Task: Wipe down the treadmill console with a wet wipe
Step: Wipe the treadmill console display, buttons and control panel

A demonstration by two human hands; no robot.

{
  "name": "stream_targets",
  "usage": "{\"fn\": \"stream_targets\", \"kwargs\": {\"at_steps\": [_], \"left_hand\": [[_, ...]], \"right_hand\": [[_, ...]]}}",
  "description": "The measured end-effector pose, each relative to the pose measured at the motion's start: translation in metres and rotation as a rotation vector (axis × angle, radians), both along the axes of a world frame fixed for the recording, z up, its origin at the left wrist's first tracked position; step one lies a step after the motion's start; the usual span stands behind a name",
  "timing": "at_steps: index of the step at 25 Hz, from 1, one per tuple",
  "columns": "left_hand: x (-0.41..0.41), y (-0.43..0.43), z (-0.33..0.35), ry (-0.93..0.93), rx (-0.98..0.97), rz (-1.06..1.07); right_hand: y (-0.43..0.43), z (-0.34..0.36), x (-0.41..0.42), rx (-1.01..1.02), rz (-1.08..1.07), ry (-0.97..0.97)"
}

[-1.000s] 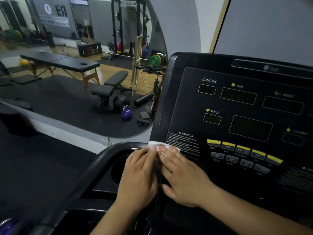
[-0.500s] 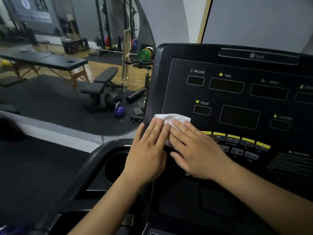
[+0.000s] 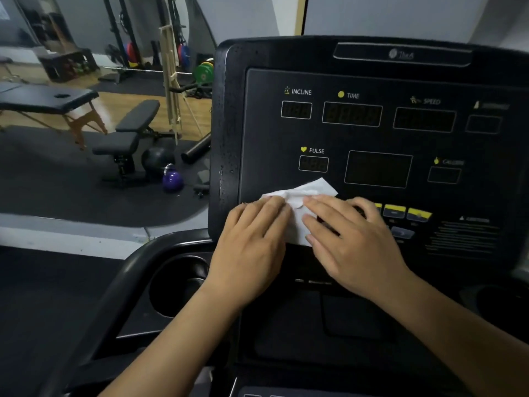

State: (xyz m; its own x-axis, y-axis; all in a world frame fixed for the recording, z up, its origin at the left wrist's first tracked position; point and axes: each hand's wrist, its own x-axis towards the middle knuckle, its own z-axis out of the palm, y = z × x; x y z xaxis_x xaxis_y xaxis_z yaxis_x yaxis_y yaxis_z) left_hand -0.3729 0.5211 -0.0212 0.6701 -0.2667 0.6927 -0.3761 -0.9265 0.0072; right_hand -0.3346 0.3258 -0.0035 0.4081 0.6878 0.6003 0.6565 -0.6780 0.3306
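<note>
Hands: your left hand (image 3: 252, 245) lies palm down, fingers straight and together, pressing flat on the left part of the wipe (image 3: 300, 196); your right hand (image 3: 352, 242) lies palm down, fingers spread and slightly bent, pressing its right part, neither hand curled round it. Wipe: white, crumpled, flat against the console (image 3: 372, 138) at its lower left, just below the PULSE window, one corner showing beyond your fingertips. Right hand covers the left end of the yellow buttons (image 3: 406, 212); cup holder (image 3: 177, 285) sits left of your left wrist.
</note>
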Motion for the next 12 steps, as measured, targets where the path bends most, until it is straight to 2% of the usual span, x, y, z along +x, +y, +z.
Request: {"fn": "stream_targets", "kwargs": {"at_steps": [5,12], "left_hand": [[0.017,-0.005,0.012,-0.054,-0.135,0.052],[0.021,-0.005,0.013,-0.122,-0.146,0.12]], "right_hand": [[0.012,0.003,0.017,0.23,0.03,-0.038],[0.011,0.01,0.023,0.345,0.036,-0.061]]}}
